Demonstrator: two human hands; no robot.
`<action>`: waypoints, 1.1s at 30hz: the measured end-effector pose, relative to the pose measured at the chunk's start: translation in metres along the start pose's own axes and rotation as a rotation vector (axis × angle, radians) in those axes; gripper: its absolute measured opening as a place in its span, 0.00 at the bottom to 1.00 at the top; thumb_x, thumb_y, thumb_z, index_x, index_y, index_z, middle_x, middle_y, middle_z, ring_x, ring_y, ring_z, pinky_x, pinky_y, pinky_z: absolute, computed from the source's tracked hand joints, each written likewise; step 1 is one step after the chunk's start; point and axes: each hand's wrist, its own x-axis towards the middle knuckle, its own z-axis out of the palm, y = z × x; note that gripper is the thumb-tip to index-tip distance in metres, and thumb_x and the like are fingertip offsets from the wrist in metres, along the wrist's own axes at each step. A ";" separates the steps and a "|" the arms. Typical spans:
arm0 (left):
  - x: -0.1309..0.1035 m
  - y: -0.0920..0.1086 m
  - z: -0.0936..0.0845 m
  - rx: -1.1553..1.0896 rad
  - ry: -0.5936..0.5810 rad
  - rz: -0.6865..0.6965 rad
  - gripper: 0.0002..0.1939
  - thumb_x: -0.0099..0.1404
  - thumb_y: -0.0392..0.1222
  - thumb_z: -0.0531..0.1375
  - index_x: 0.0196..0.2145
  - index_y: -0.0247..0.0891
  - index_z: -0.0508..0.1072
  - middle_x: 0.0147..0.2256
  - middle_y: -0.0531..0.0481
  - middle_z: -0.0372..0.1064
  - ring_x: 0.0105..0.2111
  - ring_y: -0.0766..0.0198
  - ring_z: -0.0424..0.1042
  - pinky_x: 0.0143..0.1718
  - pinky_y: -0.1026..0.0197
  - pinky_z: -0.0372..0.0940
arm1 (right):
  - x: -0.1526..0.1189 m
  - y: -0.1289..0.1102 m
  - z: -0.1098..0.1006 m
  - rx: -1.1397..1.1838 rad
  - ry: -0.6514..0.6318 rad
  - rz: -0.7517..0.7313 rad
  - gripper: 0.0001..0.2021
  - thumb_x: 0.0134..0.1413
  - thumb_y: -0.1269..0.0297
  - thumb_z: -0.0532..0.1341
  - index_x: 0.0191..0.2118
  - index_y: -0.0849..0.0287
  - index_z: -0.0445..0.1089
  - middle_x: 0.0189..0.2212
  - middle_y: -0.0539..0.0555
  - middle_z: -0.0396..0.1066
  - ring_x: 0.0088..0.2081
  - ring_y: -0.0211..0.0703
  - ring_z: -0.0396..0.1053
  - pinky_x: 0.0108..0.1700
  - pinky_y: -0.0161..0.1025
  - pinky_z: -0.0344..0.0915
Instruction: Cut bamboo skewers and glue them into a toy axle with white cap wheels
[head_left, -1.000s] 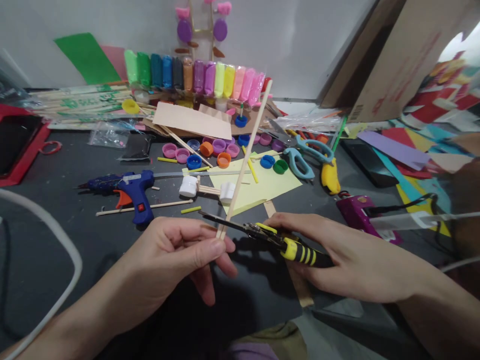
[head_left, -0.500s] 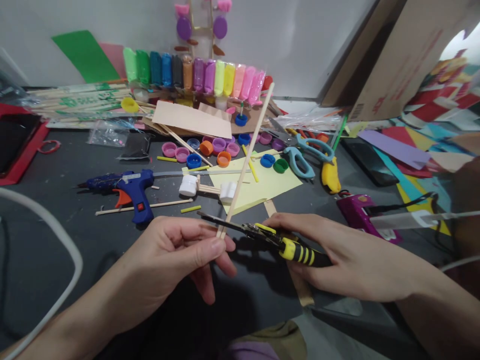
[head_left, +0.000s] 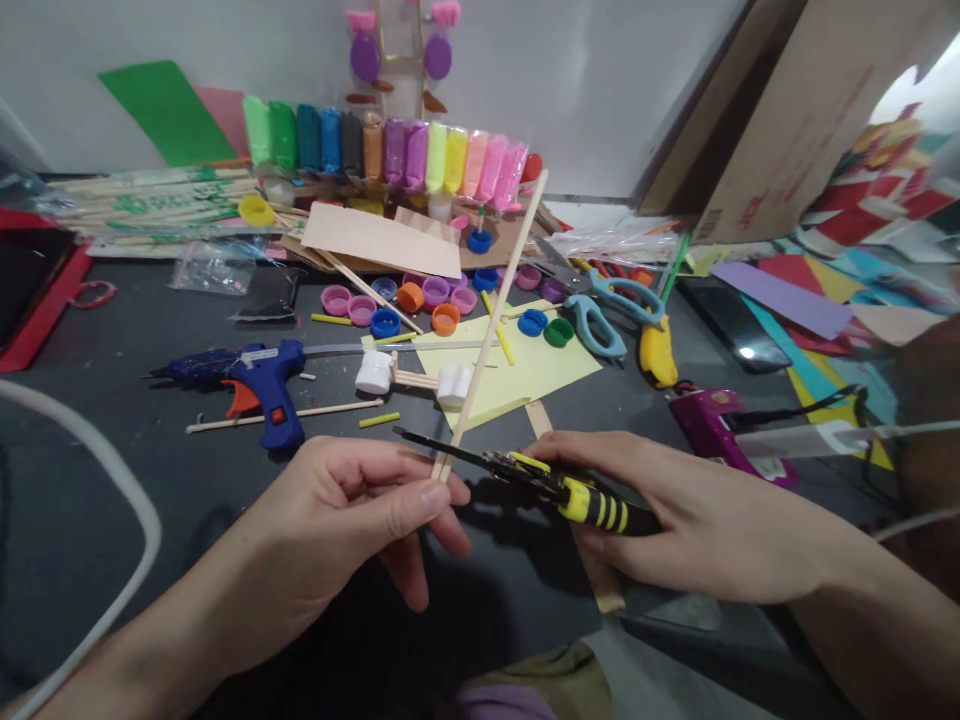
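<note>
Thumb and fingers of my left hand (head_left: 375,510) pinch the lower end of a pale wooden stick (head_left: 501,300), which slants up and to the right. A second, shorter stick end seems to lie against it at my fingertips. My right hand (head_left: 675,510) is wrapped round yellow-and-black pliers (head_left: 592,503). Their dark jaws point left and cross the stick just above my left fingertips; whether they touch it I cannot tell. Beyond the hands, a small piece with white ends (head_left: 375,372) and thin sticks between them lies partly on a pale yellow sheet (head_left: 555,372).
A blue glue gun (head_left: 283,390) lies at the left, near a white cable (head_left: 127,480). Coloured caps (head_left: 445,319), light-blue scissors (head_left: 600,325) and a yellow cutter (head_left: 657,350) are beyond. Clay packets (head_left: 394,150) line the back. A purple device (head_left: 705,425) sits at the right.
The view has shifted very slightly, moving the background a little to the left. Both hands, the stick and the pliers keep nearly the same places.
</note>
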 end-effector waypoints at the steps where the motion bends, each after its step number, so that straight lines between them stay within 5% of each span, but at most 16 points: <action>1: 0.000 0.000 0.000 0.006 0.002 -0.001 0.10 0.62 0.49 0.67 0.30 0.42 0.84 0.28 0.55 0.78 0.18 0.77 0.73 0.21 0.78 0.65 | 0.000 0.000 0.000 0.004 -0.004 0.002 0.18 0.48 0.67 0.60 0.47 0.55 0.74 0.43 0.53 0.80 0.41 0.51 0.78 0.36 0.37 0.74; 23: -0.003 0.007 0.006 0.120 0.059 -0.012 0.10 0.63 0.47 0.65 0.30 0.39 0.83 0.27 0.51 0.78 0.16 0.73 0.72 0.22 0.72 0.62 | -0.002 -0.001 0.000 -0.025 -0.016 0.032 0.19 0.50 0.65 0.60 0.50 0.56 0.73 0.46 0.55 0.78 0.44 0.53 0.77 0.39 0.41 0.74; 33: -0.005 0.006 0.007 0.058 0.027 -0.023 0.10 0.65 0.45 0.64 0.31 0.38 0.81 0.23 0.54 0.76 0.16 0.75 0.70 0.20 0.74 0.61 | -0.002 -0.003 0.005 -0.050 0.010 0.015 0.21 0.45 0.70 0.61 0.49 0.58 0.73 0.40 0.56 0.79 0.39 0.50 0.76 0.38 0.38 0.71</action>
